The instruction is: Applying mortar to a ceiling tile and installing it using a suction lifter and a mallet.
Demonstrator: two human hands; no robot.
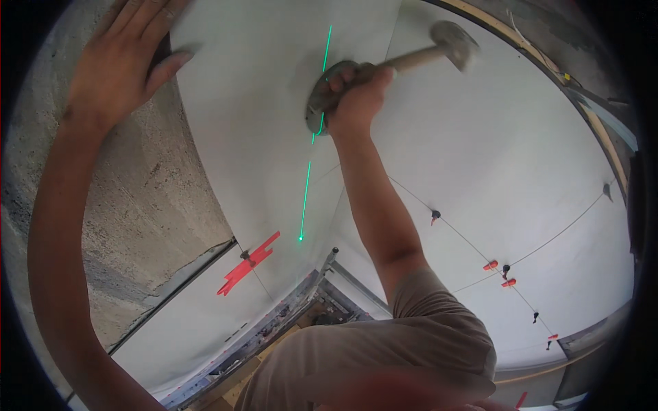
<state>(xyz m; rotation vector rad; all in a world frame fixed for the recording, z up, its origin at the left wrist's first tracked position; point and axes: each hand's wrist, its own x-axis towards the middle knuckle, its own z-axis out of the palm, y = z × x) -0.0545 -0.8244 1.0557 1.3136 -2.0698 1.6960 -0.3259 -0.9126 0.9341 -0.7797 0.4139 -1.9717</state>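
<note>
My right hand [359, 103] is closed around the wooden handle of a hammer [419, 59]. The hammer's head, slightly blurred, points up and to the right over a large white wall panel [480, 137]. Under the same hand a dark grey round disc [314, 113], possibly a suction cup, stands against the white surface; whether the fingers grip it too is unclear. Flat and spread, my left hand [116, 79] lies at the upper left, where the rough grey concrete [151, 178] meets the panel's edge. A green laser line [306, 198] runs down the panel and across the disc.
Red wedges [248, 266] and a dark clip sit at a joint on the left. Several black clips [435, 216] and red pieces [491, 265] line the right-hand joints. Below, a grey metal bar [356, 284] slants past my right arm. A wooden strip [507, 29] borders the upper right.
</note>
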